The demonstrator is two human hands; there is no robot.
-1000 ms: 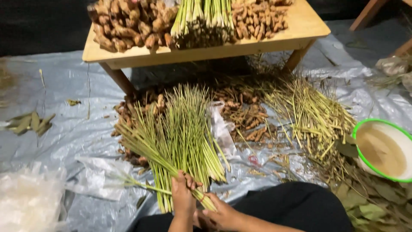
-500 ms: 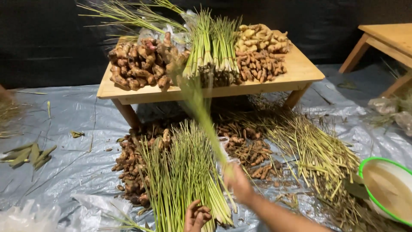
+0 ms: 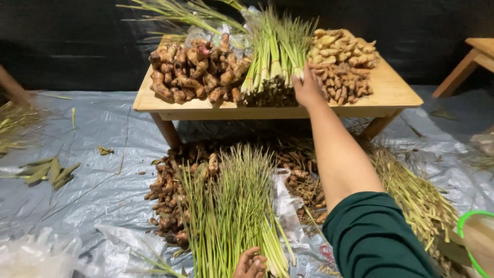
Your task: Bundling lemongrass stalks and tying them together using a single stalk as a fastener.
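Many lemongrass stalks (image 3: 278, 56), green, bundled, right hand (image 3: 309, 87) touching

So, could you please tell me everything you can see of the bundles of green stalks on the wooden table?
The bundles of green stalks lie on the low wooden table, between a heap of knobbly brown roots and a heap of paler roots. The stalks are long and thin, pale green to yellowish, packed side by side, with dark, ragged root ends towards the table's front edge. Thin bands seem to bind them. The right hand rests on their right side.
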